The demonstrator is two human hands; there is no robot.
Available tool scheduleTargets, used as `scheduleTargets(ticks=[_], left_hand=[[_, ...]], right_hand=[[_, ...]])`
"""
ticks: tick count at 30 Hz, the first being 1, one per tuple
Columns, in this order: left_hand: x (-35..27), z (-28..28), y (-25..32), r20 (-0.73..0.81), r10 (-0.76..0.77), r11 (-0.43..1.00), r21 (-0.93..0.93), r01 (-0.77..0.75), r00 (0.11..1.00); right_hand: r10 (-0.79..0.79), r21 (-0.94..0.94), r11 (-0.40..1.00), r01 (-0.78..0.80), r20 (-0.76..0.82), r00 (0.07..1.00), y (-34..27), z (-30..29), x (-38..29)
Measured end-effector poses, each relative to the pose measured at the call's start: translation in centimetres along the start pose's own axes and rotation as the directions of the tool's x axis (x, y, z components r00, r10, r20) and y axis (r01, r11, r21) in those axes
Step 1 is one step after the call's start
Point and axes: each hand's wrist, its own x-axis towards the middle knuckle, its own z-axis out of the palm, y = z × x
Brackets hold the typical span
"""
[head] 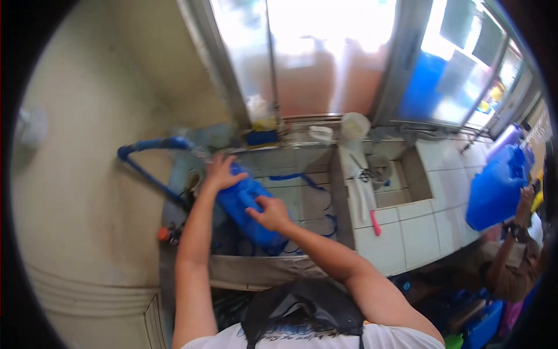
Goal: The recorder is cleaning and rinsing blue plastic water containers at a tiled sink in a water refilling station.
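Note:
A blue plastic jerrycan [250,218] lies tilted in the tiled sink basin [301,200] before me. My left hand [222,174] is at its upper end, fingers and thumb spread; whether it grips the neck is hard to see. My right hand [272,213] is over the can's side near the moulded handle, its thumb and forefinger apart. Just above my left hand, a blue pipe [157,144] runs from the left wall and leads into a clear piece. Blue strips [287,177] lie on the basin floor, to the right of the can.
A smaller basin [399,183] sits to the right. Beside it are a pink-handled tool [375,222] and a white tub [355,125]. At far right, another person's hand [526,198] holds a blue jerrycan [497,187]. An orange knob [163,234] sticks out at left.

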Motion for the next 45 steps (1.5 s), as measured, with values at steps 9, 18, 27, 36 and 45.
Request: scheduleTargets(ticks=[9,18,27,36,45], left_hand=[[-1.1,-2.1,1.9,0.069,-0.235,0.972,0.047,0.232,0.97],[-2.0,-2.8,3.6,-0.458,-0.132,0.991,-0.065,0.115,0.879],[-4.4,-1.0,0.6,0.148,-0.256,-0.576,-0.817,-0.028,0.955],[-3.9,0.1,-1.9,-0.1,-0.318,0.105,-0.992,-0.07,0.943],[-3.3,-1.6,1.8,-0.505,0.136,0.958,-0.152,-0.243,0.852]], right_hand=[[0.049,0.011,0.999,-0.05,0.05,0.998,-0.8,-0.2,-0.3],[0.1,-0.013,0.995,-0.099,0.083,0.992,-1.0,0.2,0.7],[0.255,0.594,0.715,-0.368,0.268,0.929,-3.6,-2.0,7.2],[0.181,0.398,0.896,-0.198,0.08,0.98,-2.2,1.0,9.6],[-0.6,-0.641,0.653,0.404,-0.111,0.792,-3.8,-7.6,7.5]])
